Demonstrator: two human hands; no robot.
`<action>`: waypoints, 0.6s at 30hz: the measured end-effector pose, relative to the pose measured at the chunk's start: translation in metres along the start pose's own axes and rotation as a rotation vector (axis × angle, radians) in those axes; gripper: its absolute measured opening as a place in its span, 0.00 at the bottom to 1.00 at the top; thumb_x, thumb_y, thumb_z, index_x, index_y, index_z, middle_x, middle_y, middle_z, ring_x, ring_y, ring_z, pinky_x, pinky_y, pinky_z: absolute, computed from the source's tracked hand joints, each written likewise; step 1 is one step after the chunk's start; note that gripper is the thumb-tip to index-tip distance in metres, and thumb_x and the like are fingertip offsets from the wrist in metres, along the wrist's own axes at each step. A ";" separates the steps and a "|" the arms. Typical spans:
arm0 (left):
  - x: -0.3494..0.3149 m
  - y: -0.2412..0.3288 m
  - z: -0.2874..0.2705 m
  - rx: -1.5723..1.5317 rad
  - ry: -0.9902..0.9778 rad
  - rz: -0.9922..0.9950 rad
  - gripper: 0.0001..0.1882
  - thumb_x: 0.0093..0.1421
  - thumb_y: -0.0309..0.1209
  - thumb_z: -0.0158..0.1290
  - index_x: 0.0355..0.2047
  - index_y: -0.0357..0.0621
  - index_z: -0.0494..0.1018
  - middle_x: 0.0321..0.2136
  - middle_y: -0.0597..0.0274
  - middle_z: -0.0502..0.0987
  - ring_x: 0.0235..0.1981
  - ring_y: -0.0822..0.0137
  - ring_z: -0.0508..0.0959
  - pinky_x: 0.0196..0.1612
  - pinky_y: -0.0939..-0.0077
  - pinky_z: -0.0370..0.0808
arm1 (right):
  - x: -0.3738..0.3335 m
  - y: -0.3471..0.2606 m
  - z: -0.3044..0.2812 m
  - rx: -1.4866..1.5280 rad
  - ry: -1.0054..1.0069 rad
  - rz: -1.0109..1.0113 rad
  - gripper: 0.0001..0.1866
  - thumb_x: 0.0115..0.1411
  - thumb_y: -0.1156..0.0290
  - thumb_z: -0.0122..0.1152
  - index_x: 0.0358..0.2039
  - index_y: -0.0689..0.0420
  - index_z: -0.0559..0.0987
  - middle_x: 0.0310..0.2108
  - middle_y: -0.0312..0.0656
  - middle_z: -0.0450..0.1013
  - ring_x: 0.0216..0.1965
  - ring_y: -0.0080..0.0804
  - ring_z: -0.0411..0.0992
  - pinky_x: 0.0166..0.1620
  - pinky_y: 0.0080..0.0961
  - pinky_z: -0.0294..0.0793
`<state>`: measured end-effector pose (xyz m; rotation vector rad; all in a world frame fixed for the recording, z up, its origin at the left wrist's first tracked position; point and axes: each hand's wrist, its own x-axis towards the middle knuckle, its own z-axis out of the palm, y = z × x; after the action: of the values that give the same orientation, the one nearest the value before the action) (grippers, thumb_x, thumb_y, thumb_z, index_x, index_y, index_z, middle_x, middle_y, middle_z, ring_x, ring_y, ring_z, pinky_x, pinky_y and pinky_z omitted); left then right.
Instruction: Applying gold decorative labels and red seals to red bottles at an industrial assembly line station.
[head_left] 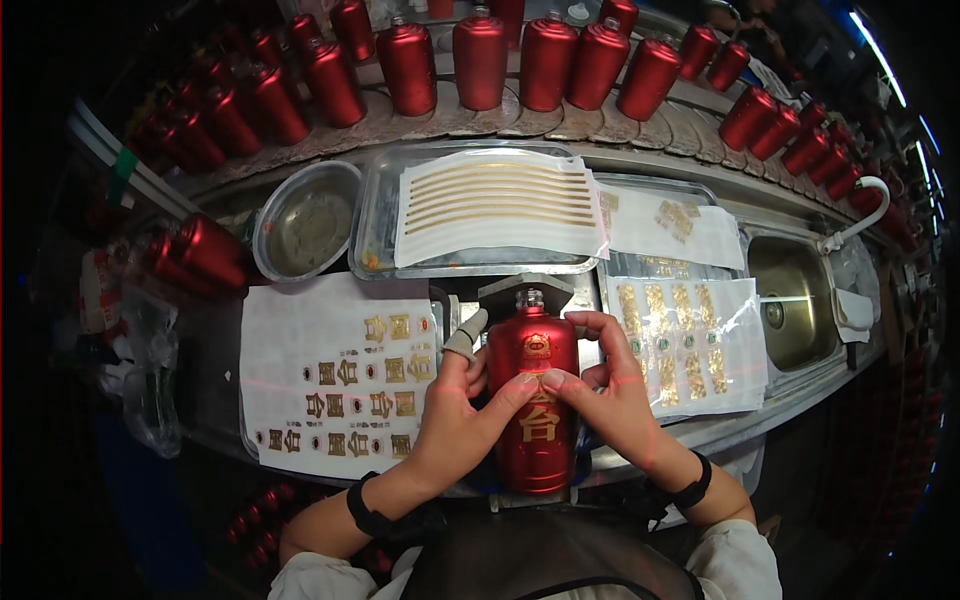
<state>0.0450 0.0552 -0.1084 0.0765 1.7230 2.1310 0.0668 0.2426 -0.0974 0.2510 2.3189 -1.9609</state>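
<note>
A glossy red bottle with a clear glass neck lies in front of me, neck pointing away, in a metal holder. Gold character decals and a small gold emblem run down its face. My left hand grips its left side, a pale finger cot on one finger. From the right side my right hand grips it too. Both thumbs press side by side on the bottle just below the emblem, partly covering the upper character. Whatever lies under the thumb tips is hidden.
Decal sheets lie to the left and right. Behind the bottle, a tray carries a sheet of gold strips. A round basin stands left of it, a sink far right. Red bottles line a plated conveyor.
</note>
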 end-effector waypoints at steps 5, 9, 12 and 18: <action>0.001 -0.002 0.001 0.013 -0.021 0.007 0.42 0.61 0.30 0.60 0.67 0.30 0.47 0.59 0.38 0.65 0.59 0.59 0.70 0.60 0.69 0.69 | 0.000 0.007 0.001 0.075 0.026 -0.043 0.37 0.53 0.59 0.72 0.59 0.58 0.66 0.51 0.45 0.68 0.42 0.24 0.71 0.33 0.16 0.70; 0.001 0.000 0.001 -0.003 -0.008 0.031 0.41 0.61 0.29 0.60 0.67 0.33 0.48 0.55 0.44 0.68 0.56 0.62 0.72 0.57 0.70 0.72 | 0.000 0.003 0.000 -0.070 0.021 -0.046 0.35 0.54 0.55 0.71 0.57 0.56 0.67 0.51 0.46 0.69 0.39 0.24 0.70 0.34 0.20 0.70; 0.003 0.005 0.006 0.041 0.002 -0.013 0.36 0.64 0.26 0.55 0.67 0.36 0.49 0.56 0.47 0.70 0.53 0.66 0.75 0.55 0.73 0.74 | 0.001 0.007 -0.001 0.017 0.012 -0.047 0.34 0.54 0.55 0.70 0.56 0.57 0.68 0.49 0.44 0.71 0.34 0.21 0.67 0.32 0.18 0.68; 0.003 0.004 0.008 0.022 0.017 -0.011 0.37 0.63 0.26 0.56 0.67 0.36 0.49 0.53 0.47 0.73 0.51 0.67 0.76 0.53 0.73 0.74 | -0.002 0.005 -0.002 -0.024 0.012 -0.024 0.34 0.54 0.54 0.70 0.56 0.56 0.69 0.48 0.43 0.71 0.28 0.19 0.65 0.30 0.19 0.66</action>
<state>0.0438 0.0633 -0.1036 0.0550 1.7521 2.1108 0.0698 0.2452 -0.1012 0.2349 2.3626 -1.9468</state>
